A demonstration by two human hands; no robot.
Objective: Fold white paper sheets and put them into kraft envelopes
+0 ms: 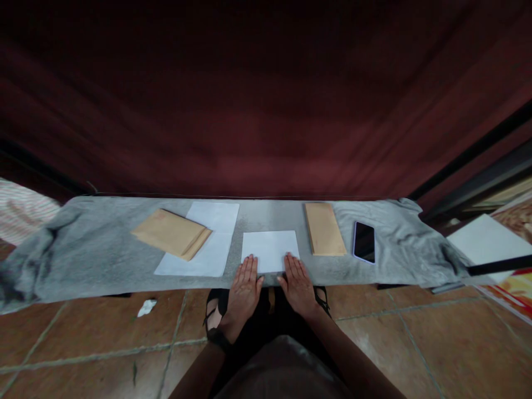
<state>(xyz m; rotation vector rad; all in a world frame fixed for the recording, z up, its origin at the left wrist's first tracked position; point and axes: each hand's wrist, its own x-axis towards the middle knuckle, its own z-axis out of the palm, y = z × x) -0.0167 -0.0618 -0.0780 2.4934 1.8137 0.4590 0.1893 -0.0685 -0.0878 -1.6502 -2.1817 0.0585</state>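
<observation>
A white sheet of paper (270, 246), wider than it is deep, lies flat in front of me on the grey cloth. On its near left corner rest the outstretched fingers of my left hand (245, 288), which wears a dark band at the wrist. My right hand (297, 285) lies flat on the near right corner, fingers straight. Neither hand grips anything. To the right is a neat stack of brown paper envelopes (325, 230). More brown envelopes (168, 233) lie fanned out on the left, partly covering larger white paper (220, 235).
A phone (364, 242) with a dark screen lies right of the envelope stack. Grey cloth (103, 244) covers the narrow table and hangs wrinkled at both ends. A dark red curtain-like surface (257, 138) rises behind it. Crumpled white tissue (147, 307) lies on the tiled floor.
</observation>
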